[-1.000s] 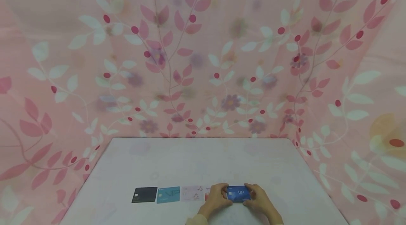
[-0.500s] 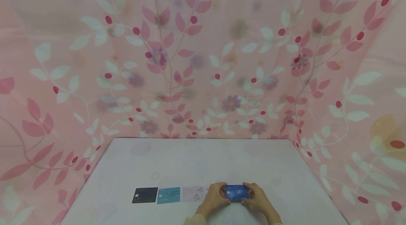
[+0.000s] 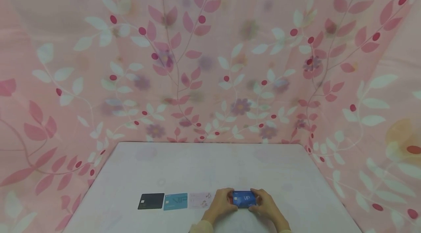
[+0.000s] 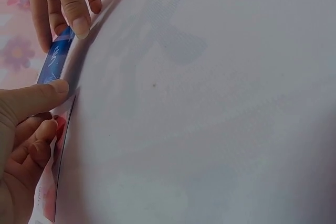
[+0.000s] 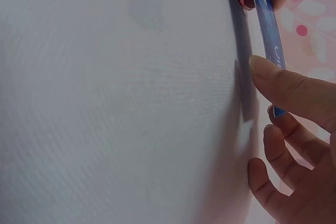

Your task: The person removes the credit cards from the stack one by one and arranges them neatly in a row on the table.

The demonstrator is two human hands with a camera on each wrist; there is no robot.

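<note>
A blue bank card marked VIP is held level between my two hands, a little above the table. My left hand pinches its left end, and my right hand pinches its right end between thumb and fingers. Seen from the left wrist, another card with a red part lies on the table under my left hand; the head view hides it. Further left in the same row lie a pale card with a floral print, a teal VIP card and a black card.
The white table runs back to a pink curtain with a leaf and flower pattern. More of this curtain hangs along the left and right sides.
Both hands have shifted slightly left together with the blue bank card. My left hand now covers the red-cornered card that showed beside it a second ago in the head view.
</note>
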